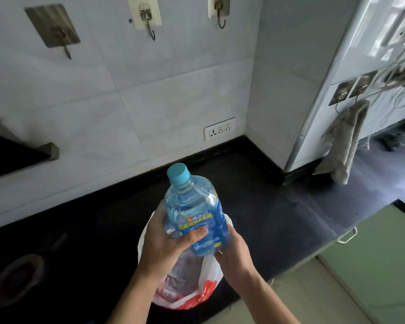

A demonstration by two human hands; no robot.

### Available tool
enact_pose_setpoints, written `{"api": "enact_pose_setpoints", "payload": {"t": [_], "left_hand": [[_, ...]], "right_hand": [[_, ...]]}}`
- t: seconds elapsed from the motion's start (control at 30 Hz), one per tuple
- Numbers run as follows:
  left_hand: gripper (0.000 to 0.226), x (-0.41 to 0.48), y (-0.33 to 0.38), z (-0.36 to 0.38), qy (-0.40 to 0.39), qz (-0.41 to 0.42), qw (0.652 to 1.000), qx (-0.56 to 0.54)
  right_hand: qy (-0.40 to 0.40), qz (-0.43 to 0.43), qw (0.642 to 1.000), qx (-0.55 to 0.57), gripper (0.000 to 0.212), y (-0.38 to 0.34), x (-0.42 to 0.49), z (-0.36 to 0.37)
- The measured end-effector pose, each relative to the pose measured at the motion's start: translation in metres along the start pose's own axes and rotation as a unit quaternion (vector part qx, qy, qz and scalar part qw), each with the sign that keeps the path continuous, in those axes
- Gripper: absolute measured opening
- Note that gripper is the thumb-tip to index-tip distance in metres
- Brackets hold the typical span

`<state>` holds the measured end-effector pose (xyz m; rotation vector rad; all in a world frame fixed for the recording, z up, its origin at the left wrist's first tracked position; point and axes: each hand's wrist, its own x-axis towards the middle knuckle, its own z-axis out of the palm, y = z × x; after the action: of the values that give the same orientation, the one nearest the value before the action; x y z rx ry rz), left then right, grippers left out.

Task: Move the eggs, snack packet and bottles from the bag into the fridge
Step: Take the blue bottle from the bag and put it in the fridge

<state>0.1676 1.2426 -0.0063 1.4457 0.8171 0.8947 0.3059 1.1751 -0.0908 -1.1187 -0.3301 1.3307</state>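
A clear blue bottle [194, 206] with a teal cap and a blue and yellow label is held upright above the white and red plastic bag [192, 293] on the dark counter. My left hand [166, 242] wraps its left side with the thumb across the label. My right hand [234, 251] grips its lower right side. The bag's contents are mostly hidden under my hands; something pale and reddish shows inside. The white fridge [351, 73] stands at the right, seen from the side.
The black counter [255, 199] runs along a tiled wall with a socket [219, 132] and hooks. A grey towel [344, 141] hangs on the fridge side. A dark round object [17, 279] lies at the left. A green cabinet drawer [372, 258] sits lower right.
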Motion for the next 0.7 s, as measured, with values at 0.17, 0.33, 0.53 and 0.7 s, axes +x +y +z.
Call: {"api": "enact_pose_setpoints", "payload": {"t": [0.17,0.33,0.53,0.7], "left_hand": [[0.073,-0.015,0.012,0.019,-0.025,0.009,1.0,0.009],[0.081,-0.027,0.006,0.026,-0.022,0.005,0.999,0.04],[0.075,-0.03,-0.001,0.024,-0.001,-0.003,1.0,0.011],[0.077,-0.031,0.002,0.019,0.018,-0.013,0.999,0.028]], "right_hand": [[-0.003,-0.021,0.983,0.184,0.038,-0.01,-0.028,0.014],[-0.032,0.01,0.948,0.317,0.057,-0.007,-0.035,0.01],[-0.037,0.035,0.916,0.399,0.059,-0.003,-0.039,0.017],[-0.021,0.072,0.906,0.416,0.053,0.0,-0.032,0.026]]}}
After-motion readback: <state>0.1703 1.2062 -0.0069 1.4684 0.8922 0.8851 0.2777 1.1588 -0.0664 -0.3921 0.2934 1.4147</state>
